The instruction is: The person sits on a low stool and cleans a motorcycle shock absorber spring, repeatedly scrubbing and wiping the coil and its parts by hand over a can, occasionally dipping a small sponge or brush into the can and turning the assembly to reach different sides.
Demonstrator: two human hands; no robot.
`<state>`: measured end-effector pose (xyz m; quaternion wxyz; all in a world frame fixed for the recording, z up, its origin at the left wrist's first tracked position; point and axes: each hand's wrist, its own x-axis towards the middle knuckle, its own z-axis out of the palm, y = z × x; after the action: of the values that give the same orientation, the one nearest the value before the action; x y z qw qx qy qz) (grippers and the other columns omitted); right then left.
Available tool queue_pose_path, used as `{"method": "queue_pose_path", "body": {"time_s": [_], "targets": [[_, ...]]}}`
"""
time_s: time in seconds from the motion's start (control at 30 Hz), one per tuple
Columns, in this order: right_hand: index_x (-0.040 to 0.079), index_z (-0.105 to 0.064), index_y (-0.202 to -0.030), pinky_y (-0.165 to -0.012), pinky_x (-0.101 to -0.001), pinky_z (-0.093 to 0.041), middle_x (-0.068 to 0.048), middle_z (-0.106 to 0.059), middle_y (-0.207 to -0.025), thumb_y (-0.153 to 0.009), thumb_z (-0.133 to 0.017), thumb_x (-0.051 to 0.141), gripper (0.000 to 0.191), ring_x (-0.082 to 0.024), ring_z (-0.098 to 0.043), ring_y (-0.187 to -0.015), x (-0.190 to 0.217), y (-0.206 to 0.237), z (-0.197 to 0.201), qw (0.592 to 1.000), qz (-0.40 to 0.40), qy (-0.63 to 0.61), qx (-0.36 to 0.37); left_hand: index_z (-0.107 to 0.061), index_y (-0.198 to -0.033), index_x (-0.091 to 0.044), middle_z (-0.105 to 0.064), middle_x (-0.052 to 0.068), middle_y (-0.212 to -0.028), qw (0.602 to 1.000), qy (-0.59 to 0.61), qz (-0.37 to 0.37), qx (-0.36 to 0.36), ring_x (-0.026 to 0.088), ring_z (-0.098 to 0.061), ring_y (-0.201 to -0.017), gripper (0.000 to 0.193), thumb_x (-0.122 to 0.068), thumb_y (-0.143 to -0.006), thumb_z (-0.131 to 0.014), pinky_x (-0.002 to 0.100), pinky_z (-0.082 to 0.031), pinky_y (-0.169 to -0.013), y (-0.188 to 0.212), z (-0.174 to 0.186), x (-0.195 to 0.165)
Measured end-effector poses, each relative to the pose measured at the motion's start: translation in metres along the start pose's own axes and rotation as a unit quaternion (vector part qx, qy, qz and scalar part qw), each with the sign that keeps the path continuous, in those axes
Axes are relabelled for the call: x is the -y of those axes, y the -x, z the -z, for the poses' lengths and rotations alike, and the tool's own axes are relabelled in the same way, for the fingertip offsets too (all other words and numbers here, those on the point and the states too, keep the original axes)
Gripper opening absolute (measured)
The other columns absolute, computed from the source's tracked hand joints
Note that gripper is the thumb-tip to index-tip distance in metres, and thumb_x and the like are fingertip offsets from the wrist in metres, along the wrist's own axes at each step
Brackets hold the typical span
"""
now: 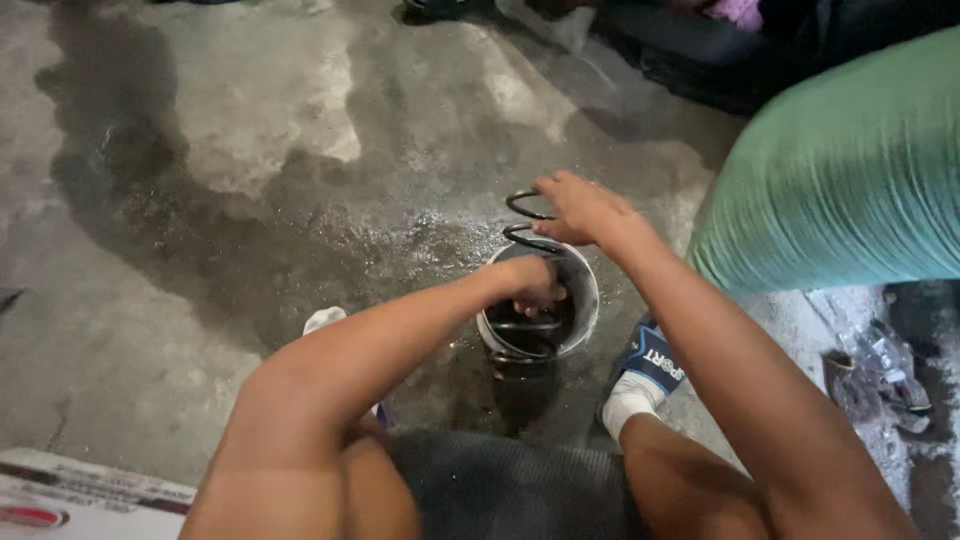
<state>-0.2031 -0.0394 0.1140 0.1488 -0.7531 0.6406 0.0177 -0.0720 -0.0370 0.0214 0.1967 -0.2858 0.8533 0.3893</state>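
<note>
A dark metal coil spring [527, 212] stands upright in a small grey bucket [586, 296] on the wet concrete floor. My right hand [578, 208] grips the spring's top coils. My left hand [534, 284] reaches down inside the bucket, fingers curled on the lower coils or something hidden there. The bucket sits between my feet, below my knees.
My right foot wears a white sock and a blue slide sandal [652, 360]. A large green sack-like bundle [840, 170] fills the right side. Crumpled plastic litter [880, 370] lies on the floor at right. A white box edge [70, 490] shows at the lower left.
</note>
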Motion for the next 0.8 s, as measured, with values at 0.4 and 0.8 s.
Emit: {"method": "queue_pose_path", "body": {"time_s": [0.4, 0.8], "targets": [[0.011, -0.048, -0.145, -0.102, -0.0537, -0.048, -0.021, -0.057, -0.136, -0.086, -0.076, 0.041, 0.071, -0.045, -0.058, -0.123, 0.000, 0.005, 0.001, 0.999, -0.034, 0.007, 0.002, -0.080, -0.089, -0.006, -0.079, 0.017, -0.091, 0.992, -0.040, 0.013, -0.122, 0.034, -0.077, -0.088, 0.050, -0.049, -0.097, -0.057, 0.047, -0.058, -0.085, 0.016, -0.011, -0.001], [0.011, -0.051, -0.140, -0.096, -0.0544, -0.050, -0.020, -0.055, -0.133, -0.083, -0.078, 0.035, 0.067, -0.046, -0.060, -0.117, 0.006, 0.013, -0.006, 0.999, -0.031, -0.026, -0.022, -0.076, -0.106, -0.012, -0.073, 0.019, -0.094, 0.969, 0.012, -0.076, -0.234, 0.041, -0.070, -0.090, 0.035, -0.042, -0.093, -0.062, 0.053, -0.054, -0.079, 0.075, -0.028, 0.028]]}}
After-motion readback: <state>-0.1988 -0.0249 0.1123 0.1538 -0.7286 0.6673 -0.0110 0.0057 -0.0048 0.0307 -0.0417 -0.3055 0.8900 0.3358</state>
